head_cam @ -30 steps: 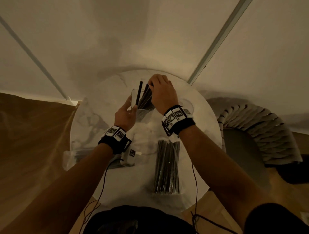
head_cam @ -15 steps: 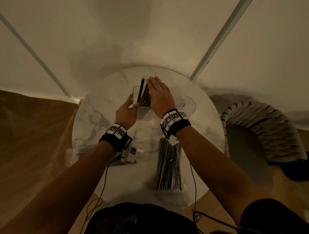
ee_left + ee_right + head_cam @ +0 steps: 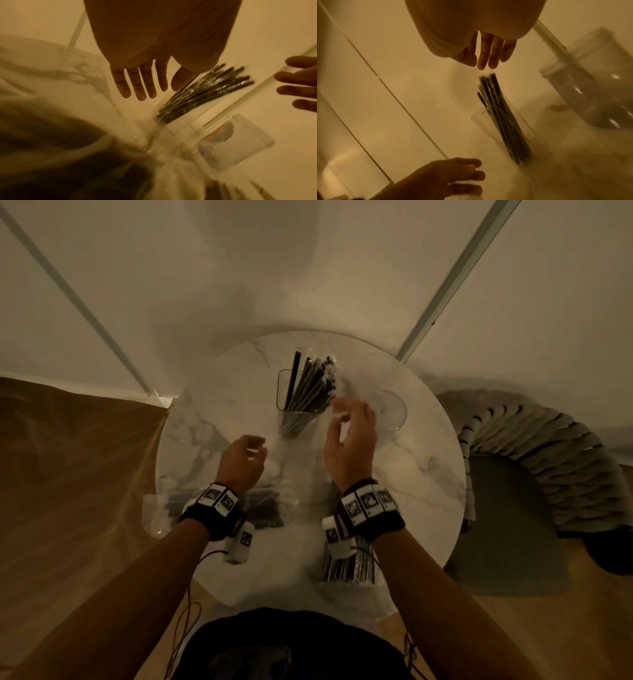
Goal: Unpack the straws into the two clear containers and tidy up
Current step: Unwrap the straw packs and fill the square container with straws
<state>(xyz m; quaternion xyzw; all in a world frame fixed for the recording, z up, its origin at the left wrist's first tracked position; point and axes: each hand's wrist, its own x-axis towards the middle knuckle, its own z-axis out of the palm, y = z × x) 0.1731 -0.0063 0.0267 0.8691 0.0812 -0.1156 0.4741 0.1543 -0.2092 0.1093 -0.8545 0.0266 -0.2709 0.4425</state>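
A rectangular clear container (image 3: 283,392) stands at the back of the round marble table (image 3: 428,474) with several black straws (image 3: 310,385) leaning in it. A second clear container (image 3: 390,412), with nothing seen in it, stands to its right. My left hand (image 3: 255,446) hovers in front of the filled container, fingers straight and holding nothing (image 3: 142,86). My right hand (image 3: 342,412) hangs between the two containers, fingers relaxed and apart from the straws (image 3: 488,58). The straws (image 3: 501,117) show just below its fingertips in the right wrist view.
A sealed straw pack (image 3: 352,566) lies near the front edge under my right wrist. Another pack (image 3: 263,511) lies at the left under my left wrist. Crumpled clear wrap (image 3: 294,470) sits mid-table. A ribbed chair (image 3: 548,474) stands at the right.
My left hand has let go of the container and my right hand has left the straws. Both hands have drawn back toward me, and the straws now stand free in the container.
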